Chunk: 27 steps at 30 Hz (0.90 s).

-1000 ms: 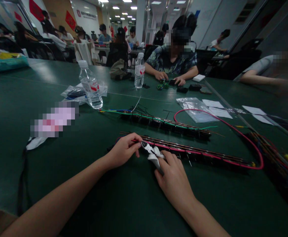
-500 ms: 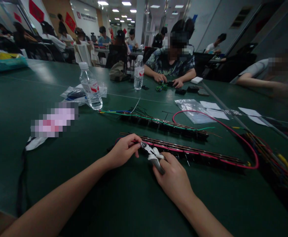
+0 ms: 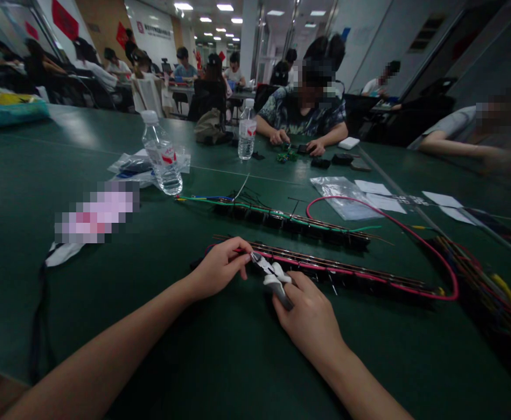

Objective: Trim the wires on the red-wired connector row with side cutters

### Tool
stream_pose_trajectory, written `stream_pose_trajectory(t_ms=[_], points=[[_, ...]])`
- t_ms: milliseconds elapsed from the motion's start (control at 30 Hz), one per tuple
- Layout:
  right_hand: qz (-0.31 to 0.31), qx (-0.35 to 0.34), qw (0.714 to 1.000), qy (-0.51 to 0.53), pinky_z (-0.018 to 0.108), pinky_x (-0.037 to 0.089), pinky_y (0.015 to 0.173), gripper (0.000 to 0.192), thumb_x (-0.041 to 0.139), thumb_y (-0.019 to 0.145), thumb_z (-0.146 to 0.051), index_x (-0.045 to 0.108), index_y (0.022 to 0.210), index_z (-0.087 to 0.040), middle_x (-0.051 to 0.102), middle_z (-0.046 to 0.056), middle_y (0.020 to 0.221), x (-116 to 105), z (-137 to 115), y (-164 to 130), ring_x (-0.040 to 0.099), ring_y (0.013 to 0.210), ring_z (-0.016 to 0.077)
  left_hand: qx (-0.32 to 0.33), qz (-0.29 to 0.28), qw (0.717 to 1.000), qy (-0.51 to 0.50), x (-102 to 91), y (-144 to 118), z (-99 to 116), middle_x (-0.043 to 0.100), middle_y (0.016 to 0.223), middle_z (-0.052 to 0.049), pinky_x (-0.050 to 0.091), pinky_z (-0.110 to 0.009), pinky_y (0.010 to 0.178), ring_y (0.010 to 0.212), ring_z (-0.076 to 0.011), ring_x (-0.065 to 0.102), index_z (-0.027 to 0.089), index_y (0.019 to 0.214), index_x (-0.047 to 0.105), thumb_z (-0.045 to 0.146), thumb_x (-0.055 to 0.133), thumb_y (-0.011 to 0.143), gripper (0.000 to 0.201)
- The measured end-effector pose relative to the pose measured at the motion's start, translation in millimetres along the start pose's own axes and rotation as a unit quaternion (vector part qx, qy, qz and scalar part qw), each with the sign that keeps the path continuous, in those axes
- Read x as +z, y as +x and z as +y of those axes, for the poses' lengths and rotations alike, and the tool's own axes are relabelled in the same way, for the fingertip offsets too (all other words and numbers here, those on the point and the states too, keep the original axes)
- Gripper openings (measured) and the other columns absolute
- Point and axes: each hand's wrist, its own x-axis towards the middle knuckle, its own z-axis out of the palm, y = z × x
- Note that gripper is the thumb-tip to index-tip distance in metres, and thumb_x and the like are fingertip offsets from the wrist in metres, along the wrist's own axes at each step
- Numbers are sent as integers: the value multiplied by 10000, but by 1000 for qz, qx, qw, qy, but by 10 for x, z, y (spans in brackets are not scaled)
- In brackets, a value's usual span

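My right hand [image 3: 312, 315] is closed around the grey-and-white handles of a pair of pliers [image 3: 264, 266], their jaws pointing up and to the left. Just off the jaw tips, my left hand [image 3: 216, 268] has its thumb and fingers pinched together; what lies between them, if anything, is hidden or too small to make out. Both hands are at the near side of a long black strip [image 3: 369, 279] strung with copper-coloured wires. A thick red cable [image 3: 347, 270] runs along that strip and loops back at its right end. Thin tie ends stick out from its near edge.
Behind lies a second black strip [image 3: 273, 217] with a green wire. Another wire bundle [image 3: 469, 271] is at the right. Water bottles [image 3: 163, 154], a plastic bag [image 3: 338, 198] and a lanyard [image 3: 41, 309] lie about the green table [image 3: 185, 361]. A person [image 3: 308, 114] works opposite.
My hands and the pliers stay almost in place, with only a tiny shift of the pliers. Across the table, the other person's hands have moved slightly.
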Motion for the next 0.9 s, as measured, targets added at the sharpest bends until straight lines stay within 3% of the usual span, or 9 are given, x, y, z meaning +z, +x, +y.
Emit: stream_pose_trajectory(t_ms=[133, 300, 500, 700, 900], points=[[5, 7, 1000, 14, 344, 522, 740, 78, 591, 821, -171, 630, 753, -174, 634, 104, 989, -9, -13, -9, 617, 868, 229, 13, 9, 1000, 2, 1, -1, 1, 589, 816, 4, 501, -273, 652, 609, -105, 607, 156, 956, 551, 152, 496, 911, 71], [1, 27, 999, 34, 369, 512, 759, 157, 559, 862, -207, 615, 718, -179, 626, 107, 989, -39, -43, -17, 603, 883, 233, 31, 28, 999, 22, 6, -1, -3, 597, 1062, -64, 515, -275, 649, 588, -77, 597, 150, 1001, 560, 152, 483, 908, 120], [-5, 43, 998, 51, 394, 508, 785, 137, 541, 870, -204, 648, 787, -181, 625, 118, 1060, -67, -65, -22, 601, 926, 248, -2, 39, 998, 47, 7, -4, 25, 612, 712, 10, 489, -262, 604, 570, -122, 616, 151, 997, 581, 197, 499, 916, 124], [11, 54, 996, 73, 397, 510, 802, 161, 538, 862, -193, 614, 720, -193, 619, 122, 1062, -68, -21, -27, 602, 945, 251, -32, 72, 996, 46, 62, -23, 79, 620, 674, 26, 467, -227, 534, 503, -110, 618, 160, 913, 588, 235, 539, 901, 90], [19, 57, 995, 82, 421, 503, 862, 121, 536, 867, -200, 605, 767, -193, 612, 122, 1084, -74, 33, -32, 594, 1008, 264, -32, 66, 997, 38, 98, -45, 94, 689, 856, -17, 465, -212, 477, 457, -85, 613, 167, 910, 612, 269, 538, 907, 126]])
